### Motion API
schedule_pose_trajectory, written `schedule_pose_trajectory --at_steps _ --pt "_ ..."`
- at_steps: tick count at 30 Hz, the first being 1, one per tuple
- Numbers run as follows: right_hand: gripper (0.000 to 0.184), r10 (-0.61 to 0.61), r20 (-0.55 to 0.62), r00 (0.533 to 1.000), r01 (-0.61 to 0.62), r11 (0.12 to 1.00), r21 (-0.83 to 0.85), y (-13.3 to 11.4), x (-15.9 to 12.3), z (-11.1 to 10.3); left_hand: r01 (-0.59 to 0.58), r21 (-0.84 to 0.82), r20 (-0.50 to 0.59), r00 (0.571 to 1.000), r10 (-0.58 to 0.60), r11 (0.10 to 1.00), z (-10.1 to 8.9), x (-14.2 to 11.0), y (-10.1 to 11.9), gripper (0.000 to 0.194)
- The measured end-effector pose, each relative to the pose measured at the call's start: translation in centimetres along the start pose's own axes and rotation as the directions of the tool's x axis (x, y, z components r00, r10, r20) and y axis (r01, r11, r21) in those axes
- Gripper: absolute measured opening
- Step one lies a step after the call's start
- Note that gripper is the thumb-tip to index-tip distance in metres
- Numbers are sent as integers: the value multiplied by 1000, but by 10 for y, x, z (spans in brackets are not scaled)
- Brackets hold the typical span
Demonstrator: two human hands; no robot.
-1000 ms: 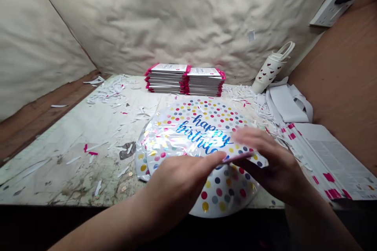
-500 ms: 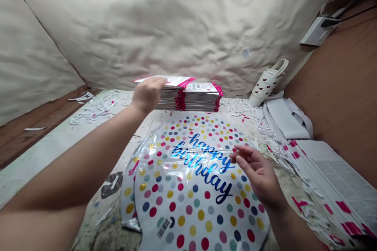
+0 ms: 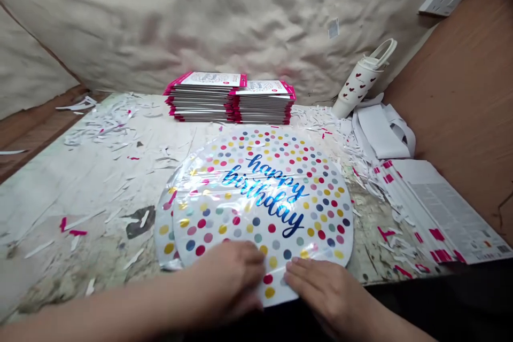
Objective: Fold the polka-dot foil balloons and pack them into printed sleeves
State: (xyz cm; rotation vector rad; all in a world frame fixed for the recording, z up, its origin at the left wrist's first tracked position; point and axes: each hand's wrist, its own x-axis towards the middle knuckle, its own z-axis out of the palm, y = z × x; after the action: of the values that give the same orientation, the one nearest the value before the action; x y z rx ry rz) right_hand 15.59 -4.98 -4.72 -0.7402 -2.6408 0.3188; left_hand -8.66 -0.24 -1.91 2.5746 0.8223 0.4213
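Note:
A flat, uninflated foil balloon (image 3: pixel 224 208) with coloured dots and blue "happy birthday" lettering lies before me, on top of at least one more like it. My left hand (image 3: pixel 236 272) is at its near edge, fingers curled and closed on the balloon's narrow tail; the fingertips are partly hidden. Beside it, my right hand (image 3: pixel 324 288) rests on the same near edge with fingers stretched out and lying flat on the foil. The tail reaches just over the table's front edge between both hands.
Two neighbouring stacks of pink-and-white packets, a left stack (image 3: pixel 200 104) and a right stack (image 3: pixel 262 109), stand at the back. A white tumbler (image 3: pixel 356 85) leans by the wall. Paper scraps (image 3: pixel 112 123) litter the table. Printed card sheets (image 3: pixel 452 214) lie at the right.
My left hand has left the top of the left stack, where a packet now lies, and come down to the balloon's near edge. My right hand has moved down onto the balloon too.

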Motion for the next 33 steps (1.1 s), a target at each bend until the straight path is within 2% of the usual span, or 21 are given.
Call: schedule_pose_trajectory --at_steps 1,3,6,8,9,11,12,13,14,15,16,17,19,21,23,25,27,29,31,33 --pt "35 40 -31 999 -38 997 70 -1 -1 1 -26 0 26 999 26 1000 14 -18 16 19" --pt "31 129 -43 991 -119 973 197 -1 -3 3 17 11 53 998 -18 1000 29 -42 35 24" --pt "29 205 -12 979 -194 943 272 0 -5 6 156 -6 123 980 -154 988 29 -49 37 28" --pt "30 242 13 970 -235 923 304 1 -8 6 279 -79 198 945 -259 957 21 -41 28 24" --pt "29 265 36 964 -262 908 327 2 -8 3 374 -143 252 909 -332 916 17 -36 23 19" --pt "24 314 142 939 -345 857 384 5 -7 -6 580 -288 414 793 -447 762 8 -25 12 15" --pt "25 334 220 916 -398 823 407 7 -4 -13 660 -345 491 733 -471 668 5 -19 7 18" --pt "36 347 303 888 -451 789 417 8 0 -20 712 -386 549 689 -474 587 2 -14 2 21" --pt "50 353 378 856 -498 762 414 8 6 -26 739 -412 582 663 -470 533 -1 -9 -1 23" --pt "60 358 436 826 -534 746 399 8 13 -31 748 -429 590 657 -470 507 -2 -4 -3 23" --pt "60 364 469 805 -554 744 374 6 20 -34 749 -438 579 658 -481 497 -3 -1 -4 23" --pt "53 371 478 796 -558 755 343 5 29 -34 748 -440 565 660 -495 496 -3 2 -4 23" --pt "34 377 457 805 -537 791 293 0 44 -28 742 -449 542 670 -508 498 -2 4 -3 25" --pt "26 376 412 830 -516 799 310 -3 54 -16 729 -477 535 684 -496 491 -1 4 -3 27" --pt "23 383 393 836 -534 734 419 -2 60 -4 721 -504 549 693 -468 476 -1 2 -4 28" --pt "23 404 409 818 -574 618 538 1 61 5 720 -499 558 693 -457 482 -3 2 -4 29" --pt "21 437 415 798 -602 547 582 4 62 9 700 -453 519 711 -475 552 -5 3 -1 27" --pt "17 479 371 796 -602 558 571 6 63 9 630 -340 417 767 -488 698 -6 2 7 21" --pt "14 520 288 804 -580 579 573 6 64 5 533 -155 295 829 -476 832 -6 -5 16 15" --pt "13 549 206 810 -544 573 612 3 64 1 438 55 191 878 -440 897 -7 -22 23 26"
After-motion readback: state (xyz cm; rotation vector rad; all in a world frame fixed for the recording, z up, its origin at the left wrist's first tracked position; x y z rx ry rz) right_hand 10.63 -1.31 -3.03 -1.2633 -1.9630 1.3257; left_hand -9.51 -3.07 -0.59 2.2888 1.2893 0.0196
